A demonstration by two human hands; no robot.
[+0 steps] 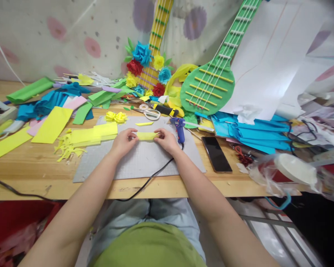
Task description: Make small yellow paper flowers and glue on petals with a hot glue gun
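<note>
A narrow strip of yellow paper (146, 136) lies across the grey cutting mat (144, 161), held at both ends. My left hand (124, 141) pinches its left end with curled fingers. My right hand (167, 140) pinches its right end the same way. Just left of my left hand lie more yellow paper sheets (96, 132), and two small yellow paper flowers (116, 117) sit at the mat's far edge.
A blue glue gun (179, 128) with a black cord lies right of my right hand, a black phone (216, 154) beyond it. Scissors (149, 111), coloured paper sheets, yellow scraps (67, 149), two paper guitars (211, 79) and blue paper (253, 129) crowd the wooden table.
</note>
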